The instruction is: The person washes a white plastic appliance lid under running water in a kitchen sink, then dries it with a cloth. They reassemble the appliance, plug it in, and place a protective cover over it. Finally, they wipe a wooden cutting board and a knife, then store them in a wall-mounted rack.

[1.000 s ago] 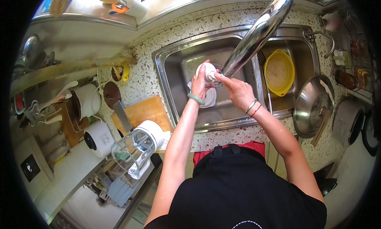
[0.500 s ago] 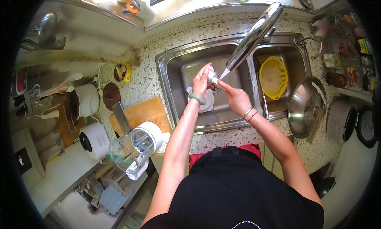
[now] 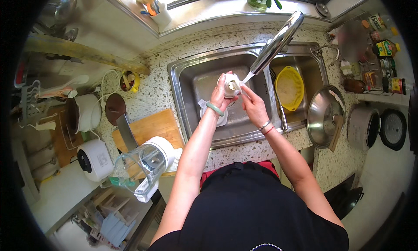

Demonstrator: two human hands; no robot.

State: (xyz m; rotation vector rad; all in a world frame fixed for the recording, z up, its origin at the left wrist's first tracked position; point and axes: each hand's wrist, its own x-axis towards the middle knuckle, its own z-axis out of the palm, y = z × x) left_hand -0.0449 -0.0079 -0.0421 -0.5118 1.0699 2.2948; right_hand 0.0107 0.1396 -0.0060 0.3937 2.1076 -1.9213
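Note:
My left hand (image 3: 218, 94), with a green bangle on its wrist, is closed around a white round part (image 3: 230, 86) with a hollow centre, held tilted over the large sink basin (image 3: 200, 79). The fingers of my right hand (image 3: 256, 108) close on the right rim of that part. Water (image 3: 248, 78) runs from the chrome tap (image 3: 278, 40) down beside my right fingertips. A pale plastic piece (image 3: 222, 119) lies in the basin under my left wrist, partly hidden by it.
In the smaller basin sits a yellow colander (image 3: 289, 89). A steel lid (image 3: 324, 116) lies to its right. At left are a wooden cutting board (image 3: 163, 125), a knife (image 3: 126, 131) and a clear blender jug (image 3: 141, 164) with a white base. Jars (image 3: 385, 48) line the right wall.
My view has shifted slightly. The white part has turned so its hollow side shows more, and my right fingers have moved from a pointing pose onto its rim.

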